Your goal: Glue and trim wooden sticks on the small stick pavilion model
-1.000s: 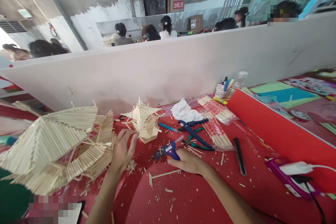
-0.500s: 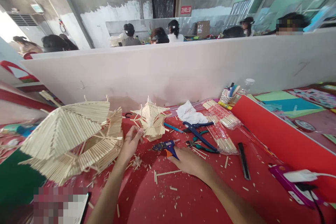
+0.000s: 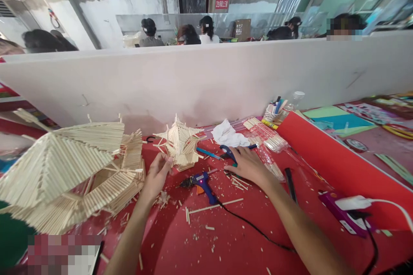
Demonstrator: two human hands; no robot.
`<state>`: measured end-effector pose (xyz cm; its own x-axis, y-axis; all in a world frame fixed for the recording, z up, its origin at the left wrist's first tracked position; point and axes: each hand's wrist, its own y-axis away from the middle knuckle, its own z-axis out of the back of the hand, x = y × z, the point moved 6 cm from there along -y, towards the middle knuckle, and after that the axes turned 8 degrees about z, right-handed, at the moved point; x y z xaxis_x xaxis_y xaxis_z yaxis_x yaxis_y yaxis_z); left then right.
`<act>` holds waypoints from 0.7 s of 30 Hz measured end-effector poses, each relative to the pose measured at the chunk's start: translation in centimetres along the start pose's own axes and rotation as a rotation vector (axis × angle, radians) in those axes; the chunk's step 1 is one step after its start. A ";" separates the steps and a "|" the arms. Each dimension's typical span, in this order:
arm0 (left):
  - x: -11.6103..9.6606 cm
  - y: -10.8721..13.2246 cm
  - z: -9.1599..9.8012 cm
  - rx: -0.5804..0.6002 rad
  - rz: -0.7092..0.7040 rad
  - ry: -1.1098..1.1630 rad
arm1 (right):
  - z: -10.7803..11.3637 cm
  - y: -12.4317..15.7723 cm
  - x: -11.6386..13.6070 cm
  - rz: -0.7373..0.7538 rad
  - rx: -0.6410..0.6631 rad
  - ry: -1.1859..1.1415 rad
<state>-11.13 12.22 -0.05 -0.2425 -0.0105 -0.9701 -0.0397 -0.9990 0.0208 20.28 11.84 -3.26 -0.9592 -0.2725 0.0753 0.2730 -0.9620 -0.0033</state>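
My left hand [image 3: 159, 175] is beside the left edge of a small pavilion model [image 3: 180, 144] built of thin wooden sticks. Its thumb and fingers are pinched together; whatever sits between them is too small to make out. My right hand [image 3: 248, 164] reaches over the blue-handled cutter [image 3: 227, 152] and green-handled pliers, fingers stretched and apart, partly covering both tools. A blue glue gun [image 3: 204, 185] with an orange trigger lies on the red table between my hands, its cord [image 3: 250, 224] running toward my right arm.
A larger stick-built pavilion [image 3: 74, 159] fills the left side. Bundles of wooden sticks [image 3: 269, 135], a crumpled white tissue [image 3: 229, 134], a black utility knife [image 3: 291, 184] and a purple power strip [image 3: 338, 212] lie right. Stick scraps litter the table. A white partition [image 3: 180, 81] rises behind.
My right hand has let go of the glue gun, leaving it on the table, and moved up and right to the tools. My left hand stays by the small pavilion.
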 end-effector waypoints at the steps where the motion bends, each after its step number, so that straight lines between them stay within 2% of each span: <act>1: 0.0 0.0 0.0 -0.001 -0.001 0.000 | -0.5 -0.3 -1.4 -0.005 0.033 0.024; 4: 0.3 -0.2 0.0 0.000 -0.011 -0.011 | -1.5 -1.1 -3.7 0.029 0.080 0.053; 9: 0.4 -0.2 0.0 0.011 -0.022 -0.017 | -1.2 -1.7 -3.2 0.094 0.078 0.156; 13: 0.1 0.0 0.0 0.009 -0.009 -0.022 | 0.1 -1.4 -2.7 0.124 0.020 0.188; 21: 0.2 -0.1 -0.1 0.022 -0.015 -0.006 | 3.7 -0.4 -3.5 0.203 -0.150 0.140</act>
<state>-11.04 12.36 -0.24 -0.2478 0.0046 -0.9688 -0.0645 -0.9978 0.0118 23.77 13.21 0.18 -0.8895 -0.4499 -0.0799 0.4569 -0.8763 -0.1526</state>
